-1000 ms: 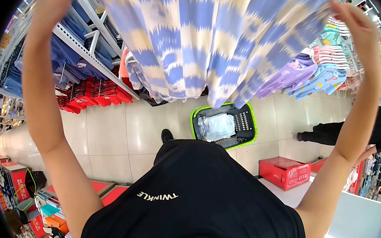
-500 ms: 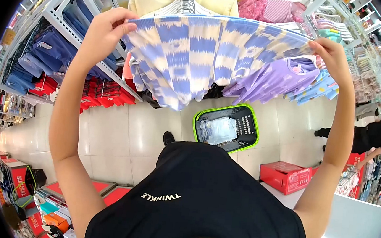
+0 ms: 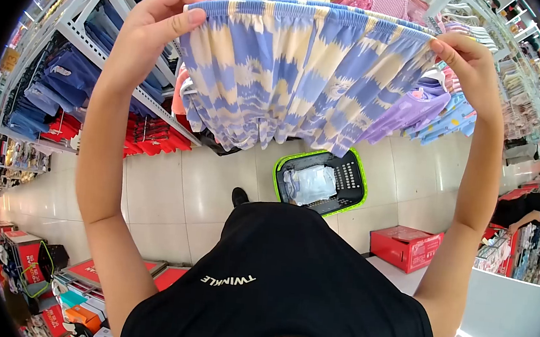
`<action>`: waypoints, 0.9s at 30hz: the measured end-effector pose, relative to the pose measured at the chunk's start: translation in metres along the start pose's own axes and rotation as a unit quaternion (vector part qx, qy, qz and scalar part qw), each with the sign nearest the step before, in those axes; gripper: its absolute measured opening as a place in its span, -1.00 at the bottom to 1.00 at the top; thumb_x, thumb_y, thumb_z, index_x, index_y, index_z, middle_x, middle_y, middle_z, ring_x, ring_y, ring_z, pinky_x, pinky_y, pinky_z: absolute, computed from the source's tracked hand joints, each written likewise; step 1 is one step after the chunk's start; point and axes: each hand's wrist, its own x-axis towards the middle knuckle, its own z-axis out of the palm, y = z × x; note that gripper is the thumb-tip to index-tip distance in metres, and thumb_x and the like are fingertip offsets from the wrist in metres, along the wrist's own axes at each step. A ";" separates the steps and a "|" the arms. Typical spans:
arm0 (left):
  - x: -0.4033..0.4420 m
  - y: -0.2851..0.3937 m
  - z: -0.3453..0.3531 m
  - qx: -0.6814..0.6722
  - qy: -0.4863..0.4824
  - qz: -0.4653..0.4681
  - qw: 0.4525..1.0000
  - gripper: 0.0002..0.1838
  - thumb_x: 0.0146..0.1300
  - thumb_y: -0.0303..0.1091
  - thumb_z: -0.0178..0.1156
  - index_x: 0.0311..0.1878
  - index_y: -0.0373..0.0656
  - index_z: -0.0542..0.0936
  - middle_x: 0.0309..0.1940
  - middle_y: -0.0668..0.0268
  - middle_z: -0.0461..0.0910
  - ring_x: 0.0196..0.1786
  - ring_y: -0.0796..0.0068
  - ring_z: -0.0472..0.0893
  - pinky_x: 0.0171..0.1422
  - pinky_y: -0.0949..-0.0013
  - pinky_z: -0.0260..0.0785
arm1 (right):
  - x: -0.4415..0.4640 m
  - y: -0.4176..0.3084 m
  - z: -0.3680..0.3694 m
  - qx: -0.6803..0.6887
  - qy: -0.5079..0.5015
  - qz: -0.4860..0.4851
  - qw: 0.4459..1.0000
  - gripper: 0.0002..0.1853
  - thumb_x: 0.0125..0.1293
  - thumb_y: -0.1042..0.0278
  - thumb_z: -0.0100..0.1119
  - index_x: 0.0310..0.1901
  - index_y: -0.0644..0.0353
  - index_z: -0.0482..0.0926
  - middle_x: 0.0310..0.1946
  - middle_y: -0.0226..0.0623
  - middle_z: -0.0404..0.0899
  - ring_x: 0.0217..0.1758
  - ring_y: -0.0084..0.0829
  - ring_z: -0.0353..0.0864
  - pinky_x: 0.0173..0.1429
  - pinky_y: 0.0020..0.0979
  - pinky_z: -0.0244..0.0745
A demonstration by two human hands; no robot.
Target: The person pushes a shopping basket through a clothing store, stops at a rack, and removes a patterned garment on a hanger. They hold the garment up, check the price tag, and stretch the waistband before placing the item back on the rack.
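Note:
Blue and cream patterned shorts (image 3: pixel 299 67) hang spread out by their elastic waistband at the top of the view. My left hand (image 3: pixel 157 24) pinches the waistband's left end between thumb and fingers. At the right end, my right hand (image 3: pixel 465 60) is closed on the same waistband. The lower edge of the fabric hangs above a black basket with a green rim (image 3: pixel 360 193), which stands on the floor. Inside the basket lies a pale, folded item in clear wrapping (image 3: pixel 312 184).
Racks of hanging clothes surround me, with purple tops (image 3: pixel 412 107) at the right and red garments (image 3: pixel 153 136) at the left. A red box (image 3: pixel 405 248) sits at the lower right. Another person in black (image 3: pixel 529 210) is at the far right.
The shorts and both my hands have come down from overhead, then risen slightly in the last half second. The waistband now faces me. The other person has shifted and bends further.

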 end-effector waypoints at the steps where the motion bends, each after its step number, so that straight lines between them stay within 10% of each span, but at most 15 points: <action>1: -0.001 0.002 0.005 -0.054 0.001 -0.004 0.999 -0.77 0.39 -0.27 0.26 -0.01 -0.20 0.61 -0.25 0.44 0.67 -0.15 0.70 0.59 -0.01 0.58 0.38 | 0.000 -0.004 0.002 0.021 -0.008 0.008 1.000 -0.74 0.42 0.23 0.31 -0.17 0.32 0.72 -0.36 -0.44 0.66 -0.27 -0.63 0.58 -0.11 -0.53 0.52; 14: -0.011 -0.013 0.035 -0.110 0.048 -0.158 0.980 -0.59 0.41 -0.35 0.24 0.30 -0.08 0.52 -0.32 0.38 0.68 -0.31 0.72 0.59 -0.30 0.63 0.33 | -0.002 -0.024 0.052 0.191 -0.091 0.139 0.968 -0.63 0.34 0.45 0.21 0.19 0.16 0.59 -0.33 -0.48 0.67 -0.29 -0.74 0.54 -0.21 -0.63 0.39; 27: -0.029 0.015 0.100 0.167 -0.040 0.037 0.984 -0.56 0.22 -0.35 0.43 0.12 -0.25 0.55 -0.18 0.36 0.63 -0.12 0.60 0.59 0.06 0.46 0.46 | 0.004 -0.066 0.145 0.375 -0.146 0.114 0.908 -0.60 0.40 0.47 0.10 0.25 0.29 0.55 -0.07 -0.26 0.71 -0.16 -0.49 0.73 0.02 -0.45 0.61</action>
